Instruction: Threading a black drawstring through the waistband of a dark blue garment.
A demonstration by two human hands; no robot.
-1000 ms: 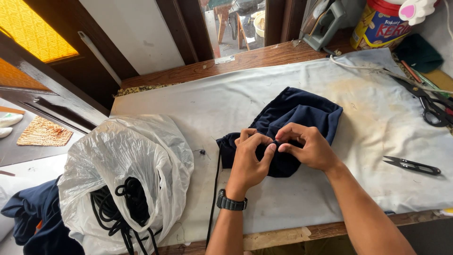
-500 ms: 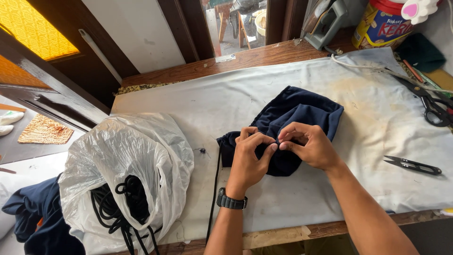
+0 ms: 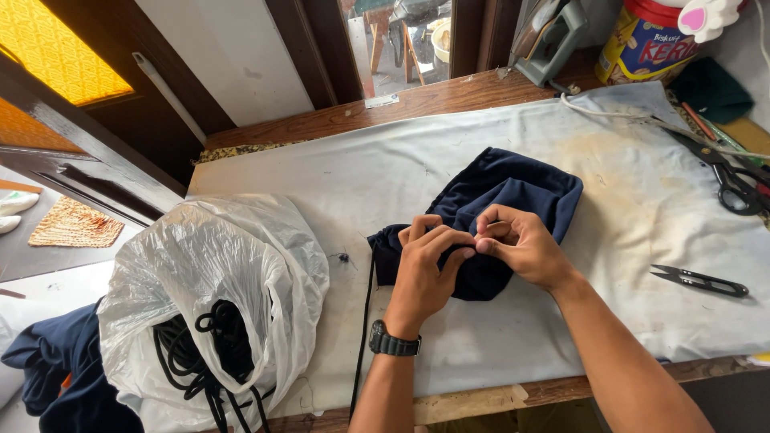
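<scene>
- left hand (image 3: 423, 269) down on the navy fabric piece (image 3: 497, 212), fingers (image 3: 445, 240) curled and pressed together, pinching the near edge of the cloth; wrist with a black watch (image 3: 394, 343)
- right hand (image 3: 520, 247) right against it, fingertips (image 3: 488, 232) bent in and meeting the left ones, nipping the same bit of hem; looks like both grips squeezing one small spot, probably to keep the fold from slipping
- navy fabric bunched under and just beyond the fingers, flat on the pale cloth-covered table (image 3: 337, 176); most of it lying away from the knuckles, only the near edge gathered up
- thin black cord (image 3: 362, 337) running from just left of the left fingers down toward the table edge; cannot tell if actually pinched or just lying beside
- small thread snips (image 3: 699, 280) well off to the right of the right fingers, within an easy reach though untouched
- big black scissors (image 3: 731, 178) farther right and beyond, near the table corner
- white plastic bag (image 3: 200, 281) well left of the left fingers, mouth open, with a tangle of black cords (image 3: 200, 353) inside; more dark blue cloth (image 3: 56, 377) slumped beside it
- yellow tin (image 3: 646, 40) and a grey tool (image 3: 557, 36) parked far past the fingertips by the window frame
</scene>
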